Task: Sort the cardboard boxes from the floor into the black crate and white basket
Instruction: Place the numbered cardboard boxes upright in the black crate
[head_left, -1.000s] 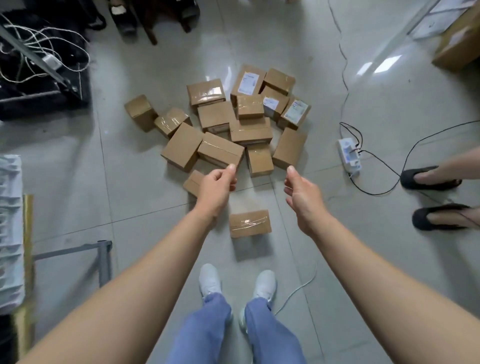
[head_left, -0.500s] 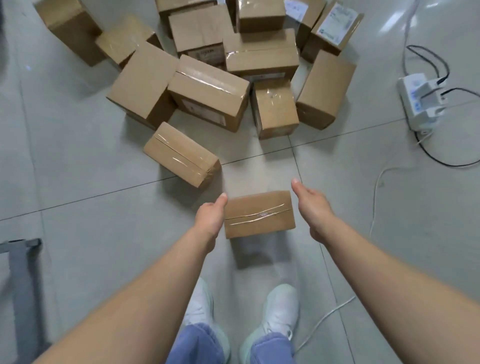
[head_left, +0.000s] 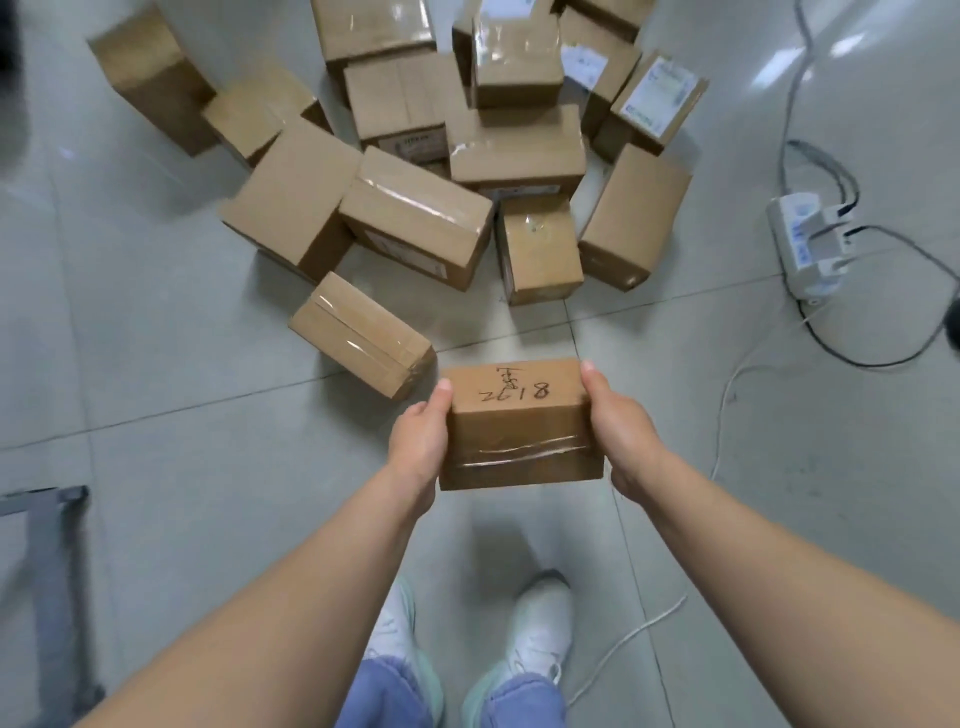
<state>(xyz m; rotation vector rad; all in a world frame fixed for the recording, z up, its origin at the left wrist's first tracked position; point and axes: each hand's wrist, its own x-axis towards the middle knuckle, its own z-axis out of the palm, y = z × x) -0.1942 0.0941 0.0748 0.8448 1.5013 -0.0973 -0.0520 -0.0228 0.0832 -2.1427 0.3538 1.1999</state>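
Both hands around one cardboard box

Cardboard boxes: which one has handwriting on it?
The box gripped between left hand and right hand; it bears marker writing, the other boxes only tape or labels.

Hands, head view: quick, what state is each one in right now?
Left hand: grips the left end of the marked cardboard box.
Right hand: grips the right end of that box.
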